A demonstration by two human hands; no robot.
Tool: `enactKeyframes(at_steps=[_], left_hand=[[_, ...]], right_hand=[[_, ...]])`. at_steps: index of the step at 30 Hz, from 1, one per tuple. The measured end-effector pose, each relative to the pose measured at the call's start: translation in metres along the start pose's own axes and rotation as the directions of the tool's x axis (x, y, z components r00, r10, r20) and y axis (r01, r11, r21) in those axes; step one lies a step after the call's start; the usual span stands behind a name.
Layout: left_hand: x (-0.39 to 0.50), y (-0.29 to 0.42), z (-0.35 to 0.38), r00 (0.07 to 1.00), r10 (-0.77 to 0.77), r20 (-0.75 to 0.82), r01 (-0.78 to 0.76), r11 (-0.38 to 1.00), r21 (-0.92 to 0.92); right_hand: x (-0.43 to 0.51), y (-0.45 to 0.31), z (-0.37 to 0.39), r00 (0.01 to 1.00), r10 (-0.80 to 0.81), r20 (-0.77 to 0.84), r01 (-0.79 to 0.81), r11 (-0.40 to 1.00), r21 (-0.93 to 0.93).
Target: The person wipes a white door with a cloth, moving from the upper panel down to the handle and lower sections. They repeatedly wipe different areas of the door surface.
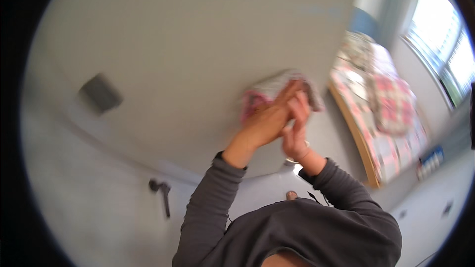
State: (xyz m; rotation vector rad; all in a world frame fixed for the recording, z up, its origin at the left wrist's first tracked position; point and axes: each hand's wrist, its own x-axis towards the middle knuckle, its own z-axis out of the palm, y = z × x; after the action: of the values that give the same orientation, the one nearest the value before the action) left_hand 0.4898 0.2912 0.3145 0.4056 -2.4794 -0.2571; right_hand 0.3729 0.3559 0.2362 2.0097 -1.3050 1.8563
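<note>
A light grey cloth with a pink edge (272, 83), blurred by motion, lies against the pale wall or board surface before me. My left hand (269, 122) reaches over the cloth with its fingers extended, pressing on it. Close beside it, my right hand (297, 128) has its fingertips at the back of the left hand and the cloth's right part. The two hands overlap, so the palm of the left hand and part of the cloth are hidden.
To the right stands a wooden-edged bed (352, 126) with a pink checked cushion or folded blanket (393, 104), beneath a window (434, 22). A dark door handle (163, 193) is at lower left, and a blurred grey square object (100, 93) is on the left.
</note>
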Motion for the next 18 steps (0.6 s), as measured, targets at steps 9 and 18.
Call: enactKeyframes(at_steps=[9,18], left_hand=[[-0.093,0.009,-0.06,0.778,0.008,-0.628,0.141,0.972,0.187],[-0.159,-0.032,-0.167,0.406,-0.111,-0.907,0.701,0.674,0.231]], right_hand=[[0.095,-0.012,0.016,0.94,-0.342,-0.006,0.262,0.732,-0.629],[0.193,-0.131,0.1,0.912,-0.403,0.074,0.382,0.771,-0.509]])
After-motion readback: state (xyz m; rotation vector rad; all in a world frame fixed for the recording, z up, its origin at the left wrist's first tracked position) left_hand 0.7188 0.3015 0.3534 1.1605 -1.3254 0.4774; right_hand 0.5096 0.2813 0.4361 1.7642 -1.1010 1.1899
